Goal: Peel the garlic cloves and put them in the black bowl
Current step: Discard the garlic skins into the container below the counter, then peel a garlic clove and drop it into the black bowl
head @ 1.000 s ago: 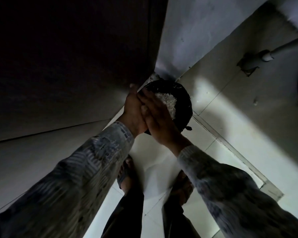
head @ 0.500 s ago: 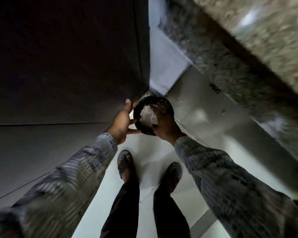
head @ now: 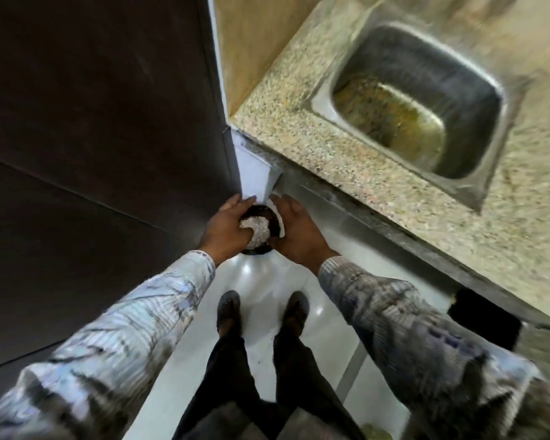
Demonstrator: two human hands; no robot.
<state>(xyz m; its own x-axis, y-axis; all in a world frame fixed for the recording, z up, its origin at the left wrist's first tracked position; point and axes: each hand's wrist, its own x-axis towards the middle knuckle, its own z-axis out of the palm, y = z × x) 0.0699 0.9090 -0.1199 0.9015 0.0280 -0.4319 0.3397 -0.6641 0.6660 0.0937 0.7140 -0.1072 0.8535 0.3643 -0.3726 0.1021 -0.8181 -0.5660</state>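
The view has swung up in the last second. A moment ago you were looking low, at the floor and the dark space by the wall; now the speckled desk and its steel sink fill the upper right, and your feet show on the white floor below. It reads as you straightening up with the load in hand.

The black bowl is off any surface, carried in front of you between both hands, near the desk's front edge and below its top. Your left grip is closed round the bowl's left side, fingers over the far rim and thumb lying across the pale heap inside. Your right grip no longer covers the heap as it did a second ago. It lies along the right rim with the fingers fairly straight, propping the bowl, not clasping it.

The heap is too blurred to say whether it is peeled cloves or skins. If it is cloves, the task looks close to done, and the next step would likely be setting the bowl on the desk. Keep it level as you lift, since the heap stands high in the bowl.
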